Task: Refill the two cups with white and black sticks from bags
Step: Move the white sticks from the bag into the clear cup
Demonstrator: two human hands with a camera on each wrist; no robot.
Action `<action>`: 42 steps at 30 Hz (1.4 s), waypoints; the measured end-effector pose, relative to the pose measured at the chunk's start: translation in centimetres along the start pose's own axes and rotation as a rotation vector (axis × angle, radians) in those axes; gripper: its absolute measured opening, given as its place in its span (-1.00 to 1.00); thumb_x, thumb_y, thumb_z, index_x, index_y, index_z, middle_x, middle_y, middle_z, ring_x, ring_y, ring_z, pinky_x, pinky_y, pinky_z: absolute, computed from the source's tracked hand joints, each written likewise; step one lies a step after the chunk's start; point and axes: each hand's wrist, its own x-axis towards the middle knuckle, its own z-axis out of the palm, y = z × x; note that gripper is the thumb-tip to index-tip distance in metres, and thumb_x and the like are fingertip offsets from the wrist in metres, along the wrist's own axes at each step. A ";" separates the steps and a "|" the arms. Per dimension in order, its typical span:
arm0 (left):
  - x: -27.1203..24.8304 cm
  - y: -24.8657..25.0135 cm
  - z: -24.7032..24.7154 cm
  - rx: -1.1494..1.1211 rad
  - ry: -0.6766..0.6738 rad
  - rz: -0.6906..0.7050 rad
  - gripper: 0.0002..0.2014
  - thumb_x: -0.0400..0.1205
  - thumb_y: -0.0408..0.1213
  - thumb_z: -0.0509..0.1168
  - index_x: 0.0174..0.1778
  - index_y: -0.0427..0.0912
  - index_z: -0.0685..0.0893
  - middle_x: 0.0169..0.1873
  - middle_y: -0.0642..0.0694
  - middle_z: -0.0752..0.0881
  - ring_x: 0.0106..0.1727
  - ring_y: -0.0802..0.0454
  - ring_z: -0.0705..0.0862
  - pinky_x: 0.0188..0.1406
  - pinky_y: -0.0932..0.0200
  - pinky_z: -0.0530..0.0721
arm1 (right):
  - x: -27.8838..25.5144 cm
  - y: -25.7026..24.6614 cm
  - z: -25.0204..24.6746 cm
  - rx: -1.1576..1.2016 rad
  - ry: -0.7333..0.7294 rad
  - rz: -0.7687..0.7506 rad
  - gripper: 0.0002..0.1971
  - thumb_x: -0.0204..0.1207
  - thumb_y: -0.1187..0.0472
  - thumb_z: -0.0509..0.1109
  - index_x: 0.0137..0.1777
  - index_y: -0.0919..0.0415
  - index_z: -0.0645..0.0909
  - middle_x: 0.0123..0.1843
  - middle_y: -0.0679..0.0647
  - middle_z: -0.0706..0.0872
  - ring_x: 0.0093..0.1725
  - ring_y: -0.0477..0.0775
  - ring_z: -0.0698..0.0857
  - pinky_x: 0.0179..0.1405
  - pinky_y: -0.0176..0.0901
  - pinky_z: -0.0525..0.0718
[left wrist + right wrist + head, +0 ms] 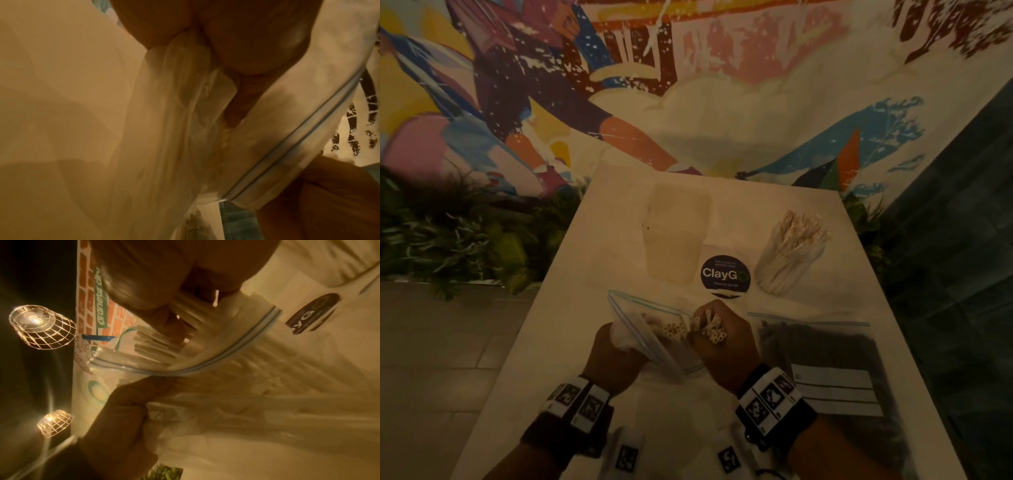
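Near table (619,222) edge, white sticks (710,327): a bundle is standing ends-up in the right hand (726,346), at the mouth of the white bag (640,318).
Right hand: fingers are curling round the bundle, clamping it.
Left hand (613,353): is gripping the white bag's bunched side, holding the mouth agape.
Step, judged: white sticks are being drawn from the bag for the white cup (787,260).
Next move, judged: is calling for lifting the bundle clear of the bag's mouth, then carrying it far-right to that cup, which is holding many white sticks, well apart from the hand.
Second cup (676,236): is standing far centre, showing no dark sticks.
Black bag (825,349): is lying flat just right of the right hand, black sticks (808,339) inside.
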 end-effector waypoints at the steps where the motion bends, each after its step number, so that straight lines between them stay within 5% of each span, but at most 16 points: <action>1: 0.0 0.1 0.1 -0.010 -0.002 0.002 -0.70 0.12 0.03 0.27 -0.24 0.13 0.65 -0.36 0.60 0.67 -0.23 0.66 0.62 -0.25 0.68 0.52 | 0.1 0.3 -0.1 -0.038 -0.020 0.001 -0.73 0.30 -0.04 0.35 -0.31 0.17 0.46 -0.39 -0.03 0.54 -0.37 -0.07 0.50 -0.40 -0.24 0.43; 5: 0.0 -0.2 -0.1 0.010 -0.002 -0.002 -0.81 0.13 0.06 0.29 -0.39 0.21 0.72 -0.39 0.55 0.69 -0.25 0.63 0.63 -0.26 0.66 0.53 | 0.4 1.0 0.2 -0.294 -0.131 -0.016 -0.66 0.37 -0.10 0.32 -0.35 0.15 0.36 -0.43 -0.14 0.34 -0.43 -0.23 0.38 -0.43 -0.49 0.27; 9: 0.1 -0.1 -0.4 0.121 -0.052 0.029 -0.62 0.20 0.07 0.28 -0.16 0.71 0.57 -0.25 0.69 0.63 -0.16 0.70 0.59 -0.16 0.70 0.50 | 0.8 1.5 0.0 -0.216 -0.082 0.029 -0.74 0.33 0.08 0.42 -0.35 0.20 0.42 -0.43 -0.07 0.46 -0.39 -0.17 0.47 -0.36 -0.45 0.40; 11: 0.3 -0.6 -0.4 0.139 -0.064 0.029 -0.64 0.20 0.07 0.31 -0.14 0.64 0.63 -0.23 0.66 0.65 -0.12 0.70 0.59 -0.12 0.64 0.53 | 0.8 2.0 0.2 -0.195 -0.176 0.077 -0.70 0.34 0.01 0.41 -0.30 0.26 0.48 -0.35 0.11 0.59 -0.32 0.06 0.58 -0.29 -0.03 0.59; 13: 0.4 -1.4 -0.5 0.111 -0.058 -0.012 -0.65 0.18 0.07 0.34 -0.11 0.34 0.74 -0.28 0.44 0.74 -0.12 0.63 0.63 -0.10 0.41 0.62 | 1.0 2.4 0.5 -0.182 -0.183 0.091 -0.70 0.36 0.04 0.36 -0.25 0.33 0.53 -0.29 0.22 0.63 -0.24 0.24 0.61 -0.22 0.15 0.63; 15: 0.3 -1.8 -0.6 0.137 -0.057 -0.010 -0.63 0.19 0.06 0.33 -0.07 0.31 0.73 -0.28 0.39 0.74 -0.11 0.63 0.63 -0.09 0.37 0.63 | 1.1 2.1 0.7 -0.184 -0.166 0.070 -0.77 0.36 0.17 0.31 -0.27 0.39 0.53 -0.27 0.28 0.61 -0.23 0.30 0.60 -0.19 0.21 0.62; 19: 0.3 -1.1 -0.8 0.161 -0.084 -0.003 -0.57 0.22 0.06 0.33 -0.06 0.71 0.55 -0.15 0.69 0.63 -0.07 0.64 0.61 -0.08 0.64 0.55 | 0.8 1.6 0.8 -0.159 -0.124 0.053 -0.84 0.27 0.27 0.22 -0.33 0.40 0.53 -0.29 0.30 0.59 -0.25 0.30 0.57 -0.21 0.19 0.60; 23: 0.1 -1.3 -0.7 0.153 -0.079 0.007 -0.58 0.22 0.06 0.32 -0.06 0.67 0.58 -0.16 0.67 0.64 -0.09 0.63 0.62 -0.11 0.64 0.55 | 0.9 1.1 0.7 -0.017 -0.032 0.125 -0.86 0.22 0.30 0.19 -0.43 0.03 0.39 -0.41 -0.04 0.52 -0.34 0.08 0.54 -0.26 0.04 0.57; 26: 0.1 -2.0 -0.5 0.065 -0.048 -0.080 -0.74 0.16 0.07 0.34 -0.25 0.34 0.76 -0.24 0.48 0.74 -0.17 0.45 0.70 -0.16 0.30 0.66 | 0.9 0.7 0.6 0.156 0.041 0.170 -0.68 0.21 0.40 0.19 -0.47 -0.12 0.43 -0.42 -0.08 0.63 -0.29 0.06 0.63 -0.21 -0.01 0.62; 29: 0.1 -2.3 -0.6 0.056 -0.040 -0.085 -0.69 0.16 0.07 0.38 -0.17 0.42 0.74 -0.18 0.38 0.77 -0.14 0.31 0.74 -0.12 0.14 0.71 | 1.0 -0.1 0.2 0.354 0.057 0.183 -0.66 0.21 0.50 0.18 -0.43 -0.04 0.45 -0.42 0.04 0.68 -0.28 0.14 0.66 -0.20 0.02 0.64; 32: 0.1 -1.7 -0.6 0.072 -0.047 -0.062 -0.63 0.15 0.10 0.37 -0.17 0.63 0.63 -0.21 0.54 0.72 -0.14 0.46 0.69 -0.13 0.42 0.68 | 1.3 -1.0 -0.6 0.512 0.059 0.162 -0.77 0.26 0.54 0.18 -0.39 0.17 0.43 -0.42 0.08 0.68 -0.29 0.11 0.66 -0.16 -0.06 0.64; 37: 0.0 -1.8 -0.7 0.080 -0.059 -0.040 -0.64 0.19 0.08 0.40 -0.14 0.59 0.66 -0.19 0.48 0.74 -0.10 0.41 0.72 -0.09 0.31 0.72 | 1.7 -2.4 -1.9 0.672 0.094 0.094 -0.56 0.28 0.56 0.20 -0.45 -0.07 0.53 -0.36 0.12 0.74 -0.31 0.06 0.67 -0.26 -0.17 0.65; 42: 0.1 -1.7 -0.6 0.029 -0.051 -0.081 -0.66 0.13 0.06 0.42 -0.20 0.54 0.70 -0.20 0.40 0.77 -0.14 0.33 0.74 -0.13 0.19 0.73 | 2.1 -3.8 -3.2 0.694 0.151 0.016 -0.39 0.37 0.80 0.13 -0.46 0.00 0.49 -0.35 0.14 0.75 -0.38 0.11 0.65 -0.38 -0.22 0.61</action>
